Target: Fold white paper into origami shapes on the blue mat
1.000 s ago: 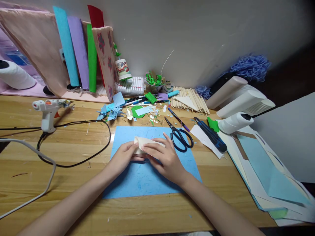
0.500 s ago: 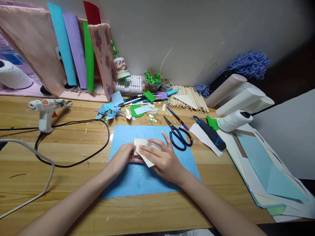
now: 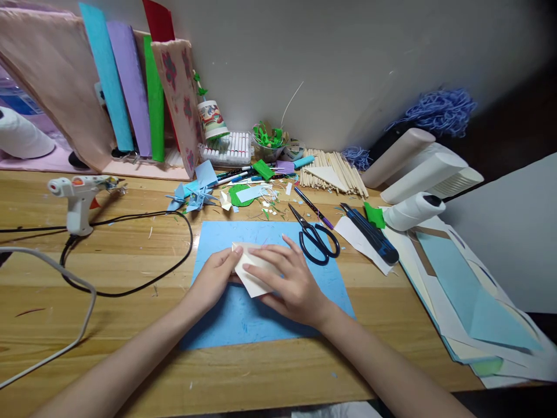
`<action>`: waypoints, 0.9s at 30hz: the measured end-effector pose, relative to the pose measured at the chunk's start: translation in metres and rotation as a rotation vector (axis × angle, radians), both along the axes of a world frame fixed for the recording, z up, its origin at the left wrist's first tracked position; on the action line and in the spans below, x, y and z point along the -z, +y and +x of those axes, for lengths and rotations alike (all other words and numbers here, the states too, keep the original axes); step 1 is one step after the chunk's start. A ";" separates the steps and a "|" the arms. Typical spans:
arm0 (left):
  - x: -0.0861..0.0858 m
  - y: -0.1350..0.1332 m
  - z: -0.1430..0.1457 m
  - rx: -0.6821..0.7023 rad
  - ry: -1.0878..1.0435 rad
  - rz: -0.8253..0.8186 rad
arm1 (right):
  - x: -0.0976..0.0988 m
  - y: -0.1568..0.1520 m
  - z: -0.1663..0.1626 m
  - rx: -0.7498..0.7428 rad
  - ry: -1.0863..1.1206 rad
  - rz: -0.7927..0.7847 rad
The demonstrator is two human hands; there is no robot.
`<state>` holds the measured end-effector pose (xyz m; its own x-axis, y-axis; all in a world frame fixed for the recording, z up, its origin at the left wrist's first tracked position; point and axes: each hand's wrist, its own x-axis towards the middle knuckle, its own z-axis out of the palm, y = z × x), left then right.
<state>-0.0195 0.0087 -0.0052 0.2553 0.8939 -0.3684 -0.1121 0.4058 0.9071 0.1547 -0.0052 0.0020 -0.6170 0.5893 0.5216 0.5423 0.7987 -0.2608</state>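
Note:
A folded piece of cream paper (image 3: 251,281) is held between both hands, above a blue sheet (image 3: 243,325) on the wooden table. My left hand (image 3: 214,275) pinches its left edge, thumb on top and fingers underneath. Across the paper's right side lie the fingers of my right hand (image 3: 291,284), with the thumb hidden below; part of the paper is covered by them. Black-handled scissors (image 3: 317,238) rest on the sheet's upper right corner, a little beyond my right hand.
A white glue gun (image 3: 79,203) stands on the left, its black cord looping over the table. Blue folded paper pieces (image 3: 198,196), a pen (image 3: 313,207) and wooden sticks (image 3: 335,171) lie behind the sheet. A utility knife (image 3: 369,233) and stacked papers (image 3: 456,284) are on the right.
The left thumb has come onto the top of the cream paper at its upper left. The paper now shows a broader face and has shifted slightly left with the hands.

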 end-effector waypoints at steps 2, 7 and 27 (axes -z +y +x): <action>0.000 0.002 -0.002 -0.050 0.051 0.044 | 0.000 0.001 0.003 0.069 0.148 -0.009; 0.006 0.004 -0.005 -0.125 0.160 0.099 | 0.007 0.002 0.005 0.144 0.398 -0.285; -0.005 -0.004 -0.001 0.011 0.316 0.224 | 0.017 0.003 -0.004 0.152 0.390 -0.448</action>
<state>-0.0205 0.0052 0.0003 0.1703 0.9591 -0.2260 0.1907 0.1929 0.9625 0.1503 -0.0019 -0.0151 -0.3221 0.8699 0.3735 0.4383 0.4867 -0.7556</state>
